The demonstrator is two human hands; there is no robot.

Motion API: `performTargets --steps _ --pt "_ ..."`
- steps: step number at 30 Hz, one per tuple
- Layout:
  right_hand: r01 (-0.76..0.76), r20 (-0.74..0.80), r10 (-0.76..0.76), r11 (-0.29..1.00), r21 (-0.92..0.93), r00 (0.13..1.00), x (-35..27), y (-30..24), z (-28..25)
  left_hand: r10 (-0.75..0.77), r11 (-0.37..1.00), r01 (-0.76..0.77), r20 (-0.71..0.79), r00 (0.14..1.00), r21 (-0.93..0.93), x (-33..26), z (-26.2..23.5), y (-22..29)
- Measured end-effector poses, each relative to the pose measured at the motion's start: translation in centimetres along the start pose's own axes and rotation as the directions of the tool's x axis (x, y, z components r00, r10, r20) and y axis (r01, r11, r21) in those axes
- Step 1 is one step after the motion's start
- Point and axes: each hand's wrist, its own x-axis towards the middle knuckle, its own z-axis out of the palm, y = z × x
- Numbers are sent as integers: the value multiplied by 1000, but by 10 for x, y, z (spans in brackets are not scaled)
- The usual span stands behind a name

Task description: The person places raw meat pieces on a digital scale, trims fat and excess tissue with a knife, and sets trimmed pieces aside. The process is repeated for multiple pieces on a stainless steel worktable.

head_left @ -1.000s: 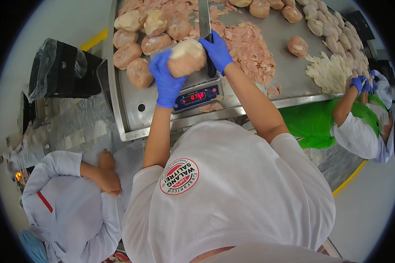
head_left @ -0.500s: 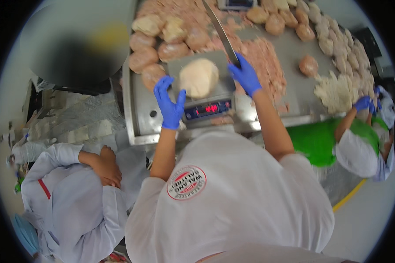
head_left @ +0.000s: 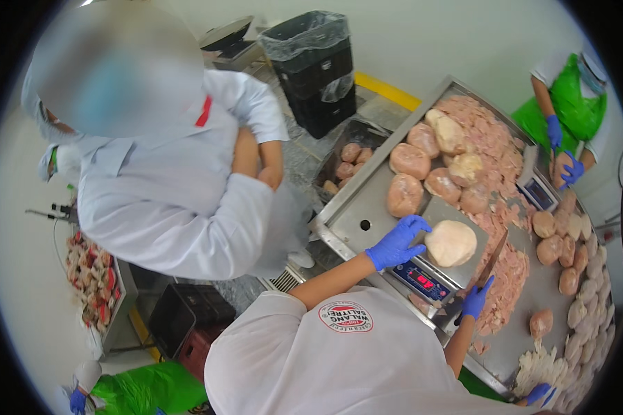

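A pale, rounded ball of meat (head_left: 451, 243) rests on the metal plate of a digital scale (head_left: 421, 279) with a lit red display. My left hand (head_left: 399, 245), in a blue glove, is beside the ball with its fingers apart and its fingertips close to its left side; whether they touch it I cannot tell. In my right hand (head_left: 475, 300), also gloved in blue, is the handle of a long knife (head_left: 493, 259), its blade pointing away over chopped pink meat (head_left: 509, 277) right of the scale.
Wrapped meat balls (head_left: 404, 195) lie behind the scale on the steel table (head_left: 356, 197). A person in white (head_left: 180, 173) stands close on the left. Across the table, another in a green apron (head_left: 578, 97) handles meat by a second scale (head_left: 538, 188). Black crates (head_left: 318, 83) stand behind.
The view has swung left, bringing in the person in white and the crates. The ball stays on the scale, my left hand beside it, and the knife stays in my right hand.
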Motion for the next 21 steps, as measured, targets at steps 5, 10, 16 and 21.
performTargets --steps 5,10,16,21 --pt "-267 145 269 963 -35 952 8 -31 -7 -97 995 94 76 992 41 -30 -33 -9" --pt "-275 165 254 955 116 953 38 -40 -12 -113 992 109 74 991 62 -40 -51 -37" --pt "211 -33 -211 977 -17 977 71 3 -25 4 998 -10 105 994 63 -36 -29 -58" --pt "-195 -168 156 950 -245 973 50 -37 -80 -153 988 152 20 988 20 -27 -40 -55"
